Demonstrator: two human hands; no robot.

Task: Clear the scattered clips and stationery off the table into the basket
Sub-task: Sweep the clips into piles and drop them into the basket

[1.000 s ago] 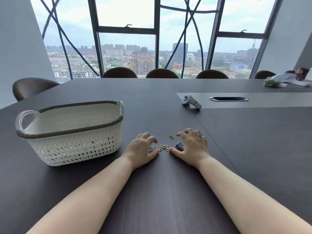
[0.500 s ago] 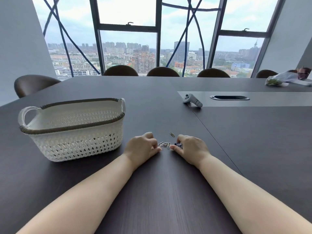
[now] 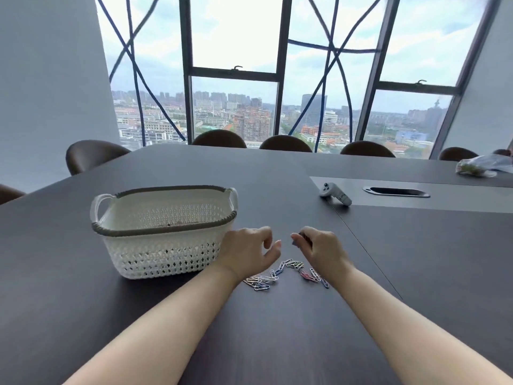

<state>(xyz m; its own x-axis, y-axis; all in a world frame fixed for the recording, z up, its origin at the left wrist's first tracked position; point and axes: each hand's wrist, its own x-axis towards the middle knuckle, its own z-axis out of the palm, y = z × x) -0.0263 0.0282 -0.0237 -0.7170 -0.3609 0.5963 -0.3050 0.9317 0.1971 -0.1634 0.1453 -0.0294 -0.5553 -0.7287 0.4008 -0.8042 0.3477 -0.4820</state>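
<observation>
Several coloured paper clips [image 3: 288,264] lie in a loose arc on the dark table [image 3: 277,343], just in front of both hands. My left hand [image 3: 247,252] hovers above their left end, fingers loosely curled and thumb apart, with nothing seen in it. My right hand [image 3: 319,250] hovers over the right end, its fingertips pinched on a small dark clip [image 3: 302,236]. The white lattice basket [image 3: 166,232] with a grey rim stands left of my left hand, with some dark items at its bottom.
A grey hand controller [image 3: 336,194] lies at the back right beside a cable slot [image 3: 395,191]. A plastic bag [image 3: 477,168] sits at the far right edge. Brown chairs [image 3: 284,143] line the far side under the windows.
Both hands have lifted off the table and drawn slightly apart, uncovering the paper clips. The right hand came up holding the dark clip. The view has tilted upward.
</observation>
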